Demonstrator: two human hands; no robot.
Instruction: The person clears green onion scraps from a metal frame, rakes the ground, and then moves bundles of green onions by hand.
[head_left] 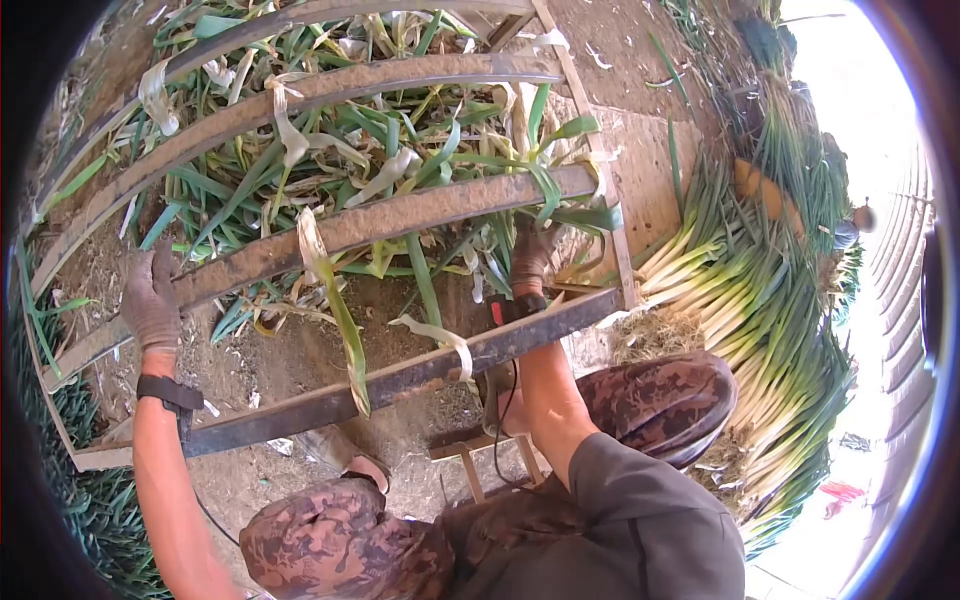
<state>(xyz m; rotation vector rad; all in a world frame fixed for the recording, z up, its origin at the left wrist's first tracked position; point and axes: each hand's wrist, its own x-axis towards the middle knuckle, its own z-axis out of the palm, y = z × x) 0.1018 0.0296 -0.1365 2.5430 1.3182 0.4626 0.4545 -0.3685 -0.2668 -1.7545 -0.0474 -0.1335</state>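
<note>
Right hand (532, 262): fingers partly hidden from me by leaves (570, 215). Slatted frame (400, 75): far end cut off by my view's top edge. Distant figure (858, 220): too small, blurred.

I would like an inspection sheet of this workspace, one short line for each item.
Surface: dirt floor, scattered with leaf scraps.
Job's things: rack with long bars, above loose leaves.
Clutter: long leaf hanging over the near bars.
Hands: left hand, gloved, at a bar; right hand, gloved, among leaves; exact grips unclear.
Cables: black cable near the right wrist; another cable near the left forearm.
Surroundings: long green onions piled on the right.
</note>
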